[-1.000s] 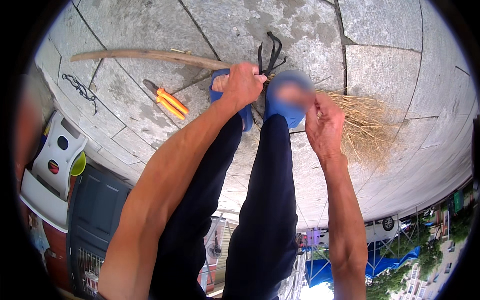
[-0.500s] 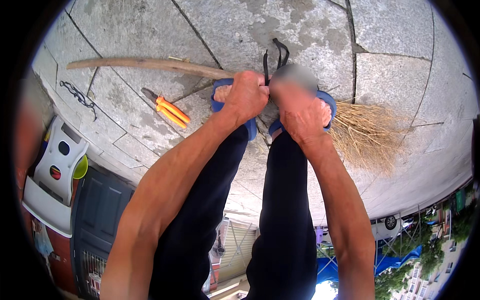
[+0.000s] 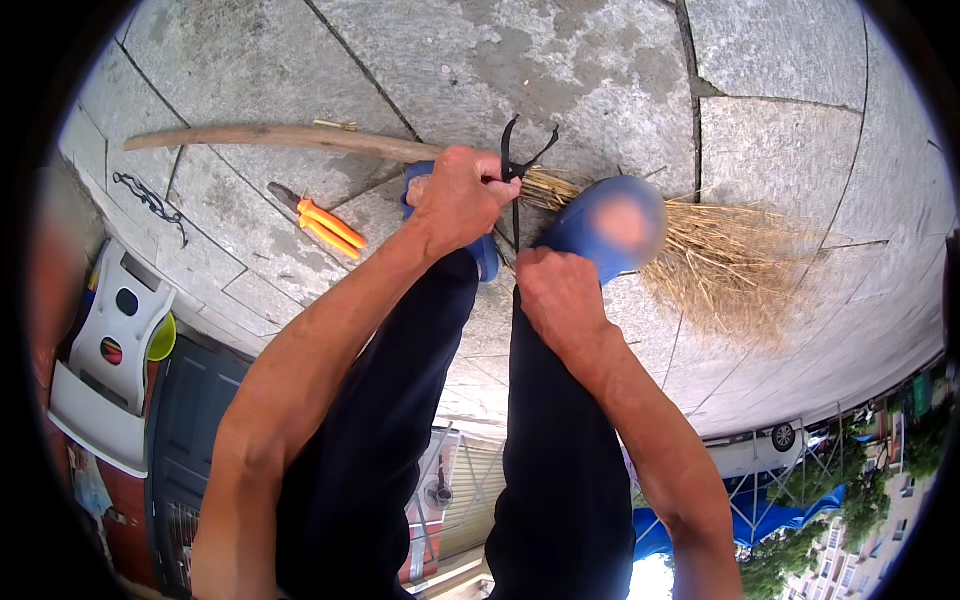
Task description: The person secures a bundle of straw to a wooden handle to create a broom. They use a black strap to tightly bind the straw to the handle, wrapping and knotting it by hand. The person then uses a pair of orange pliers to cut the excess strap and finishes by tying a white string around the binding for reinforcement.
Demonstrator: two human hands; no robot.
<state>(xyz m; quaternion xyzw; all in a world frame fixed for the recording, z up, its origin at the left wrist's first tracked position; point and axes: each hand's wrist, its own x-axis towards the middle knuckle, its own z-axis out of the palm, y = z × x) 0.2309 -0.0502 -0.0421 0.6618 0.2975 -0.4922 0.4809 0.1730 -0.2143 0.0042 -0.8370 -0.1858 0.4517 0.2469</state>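
Observation:
A straw broom lies across the paving, its wooden handle (image 3: 280,137) to the left and its straw bristles (image 3: 735,260) fanned out to the right. A black strap (image 3: 513,168) is tied round the neck, two short tails sticking up. My left hand (image 3: 460,200) is closed round the broom where handle meets straw, fingertips against the strap. My right hand (image 3: 562,300) is a fist on the strap's other end, which runs taut down toward me. My right foot in a blue slipper (image 3: 580,235) is over the straw; the left slipper (image 3: 487,258) stands beside the handle.
Orange-handled pliers (image 3: 330,228) lie on the paving below the handle. Further left is a dark twisted strip (image 3: 150,205). A white plastic chair (image 3: 95,410), a yellow-green bowl (image 3: 163,338) and a grey door (image 3: 200,410) are at the left; a white car (image 3: 745,452) is at the lower right.
My right hand has drawn back from the broom's neck toward me, stretching the strap. My right foot has lifted and tilted onto the straw. The left hand stays at the neck.

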